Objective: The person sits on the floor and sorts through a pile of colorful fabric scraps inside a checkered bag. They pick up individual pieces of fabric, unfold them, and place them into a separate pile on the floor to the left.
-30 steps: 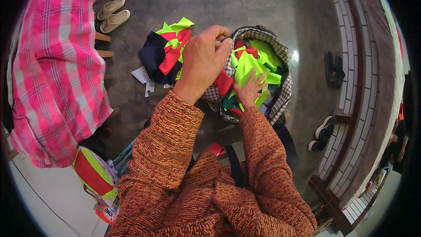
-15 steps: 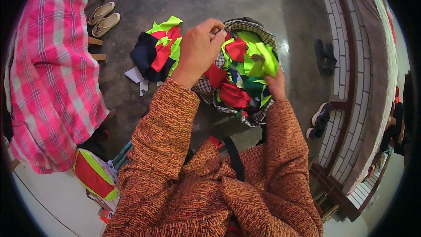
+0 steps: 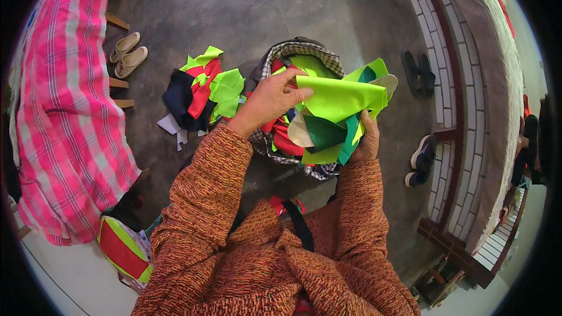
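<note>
Between both hands is a bunch of fabric scraps, with a bright yellow-green fabric scrap (image 3: 336, 98) on top. Dark green scraps (image 3: 324, 133) and a beige piece (image 3: 300, 131) stick out from under it. My left hand (image 3: 272, 102) is closed, pinching the left edge of the yellow-green scrap between thumb and fingers. Around the bunch's lower right side curls my right hand (image 3: 367, 140), its fingers mostly hidden beneath the cloth. Below the bunch stands an open bag with a checked lining (image 3: 329, 62), holding red scraps (image 3: 285, 142) and more yellow-green cloth.
Left of the bag, a pile of navy, red and yellow-green scraps (image 3: 199, 96) lies on the dark floor, beside white bits (image 3: 171, 124). A pink plaid cover (image 3: 73, 117) drapes over furniture at left. Beige shoes (image 3: 130, 58), black slippers (image 3: 418, 73) and dark sneakers (image 3: 422, 161) stand around.
My right hand has lifted a bunch of scraps above the bag. My left hand has come to the bunch's yellow-green edge. The whole view has shifted slightly.
</note>
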Motion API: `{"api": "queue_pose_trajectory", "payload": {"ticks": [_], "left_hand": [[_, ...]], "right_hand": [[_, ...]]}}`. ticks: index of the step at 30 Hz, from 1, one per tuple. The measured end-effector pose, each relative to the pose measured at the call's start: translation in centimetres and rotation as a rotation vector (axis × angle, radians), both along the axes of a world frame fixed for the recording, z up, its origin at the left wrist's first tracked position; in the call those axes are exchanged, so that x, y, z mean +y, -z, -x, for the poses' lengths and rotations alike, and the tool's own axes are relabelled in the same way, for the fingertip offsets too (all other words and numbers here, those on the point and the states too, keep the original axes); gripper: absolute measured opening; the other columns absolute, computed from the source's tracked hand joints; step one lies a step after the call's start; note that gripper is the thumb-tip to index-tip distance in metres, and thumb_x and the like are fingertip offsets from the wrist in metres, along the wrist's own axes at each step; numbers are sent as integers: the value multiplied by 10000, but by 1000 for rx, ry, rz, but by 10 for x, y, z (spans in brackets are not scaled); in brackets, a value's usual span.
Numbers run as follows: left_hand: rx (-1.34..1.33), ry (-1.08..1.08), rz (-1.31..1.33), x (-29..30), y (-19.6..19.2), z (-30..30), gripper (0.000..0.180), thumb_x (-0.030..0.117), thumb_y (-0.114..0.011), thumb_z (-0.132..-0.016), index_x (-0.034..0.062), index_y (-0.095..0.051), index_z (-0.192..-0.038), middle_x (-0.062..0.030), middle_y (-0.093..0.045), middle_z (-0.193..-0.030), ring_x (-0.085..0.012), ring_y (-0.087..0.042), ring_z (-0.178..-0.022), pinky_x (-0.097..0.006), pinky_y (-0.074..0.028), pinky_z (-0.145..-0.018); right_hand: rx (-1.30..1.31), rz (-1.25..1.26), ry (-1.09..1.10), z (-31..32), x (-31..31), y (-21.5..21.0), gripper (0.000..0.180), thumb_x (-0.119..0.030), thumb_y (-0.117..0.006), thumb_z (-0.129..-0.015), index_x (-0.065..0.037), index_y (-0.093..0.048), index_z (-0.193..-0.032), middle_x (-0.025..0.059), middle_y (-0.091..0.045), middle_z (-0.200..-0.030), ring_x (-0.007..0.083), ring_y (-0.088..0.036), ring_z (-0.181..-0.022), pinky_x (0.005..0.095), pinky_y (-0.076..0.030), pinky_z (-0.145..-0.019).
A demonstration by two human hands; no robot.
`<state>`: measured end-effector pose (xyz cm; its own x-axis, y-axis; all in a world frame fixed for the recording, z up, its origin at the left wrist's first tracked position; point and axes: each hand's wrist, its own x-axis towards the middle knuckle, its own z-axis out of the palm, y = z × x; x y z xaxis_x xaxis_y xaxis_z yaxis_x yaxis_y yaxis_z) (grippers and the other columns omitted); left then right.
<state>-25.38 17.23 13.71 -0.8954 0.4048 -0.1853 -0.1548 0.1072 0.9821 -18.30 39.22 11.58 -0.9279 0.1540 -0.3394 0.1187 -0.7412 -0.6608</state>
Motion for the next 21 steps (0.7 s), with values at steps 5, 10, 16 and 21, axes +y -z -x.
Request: {"api": "queue_pose_trajectory", "payload": {"ticks": [5,10,16,21], "left_hand": [[-107,169,-101,7,3,-2,262,140,-643,-840,8,-599,-1062,-4,-608,-895,-83,-569,-811,-231,-471,-740],[-94,173,-122,11,-3,-3,259,84,-655,-791,8,-592,-1031,-5,-602,-907,-92,-556,-839,-247,-454,-774],[-39,68,-35,11,4,0,360,-17,-619,-714,28,-590,-1070,-4,-610,-907,-101,-560,-861,-243,-450,-787],[-170,50,61,-11,3,11,314,38,-609,-786,27,-573,-1098,-18,-612,-901,-89,-577,-829,-253,-487,-682]], "right_hand": [[-49,96,-6,1,1,1,525,-108,-591,-761,-21,-444,-1257,112,-561,-1165,253,-564,-1049,374,-459,-922],[-69,-25,-25,-1,-4,5,484,-72,-581,-758,-19,-459,-1223,105,-573,-1133,251,-577,-1018,368,-475,-895],[-5,-121,-143,2,-17,6,529,-112,-688,-768,-35,-463,-1240,93,-565,-1159,235,-558,-1052,367,-443,-932],[35,-250,5,7,-7,22,482,-79,-702,-755,-23,-499,-1188,78,-584,-1123,226,-569,-1028,368,-463,-902]]}}
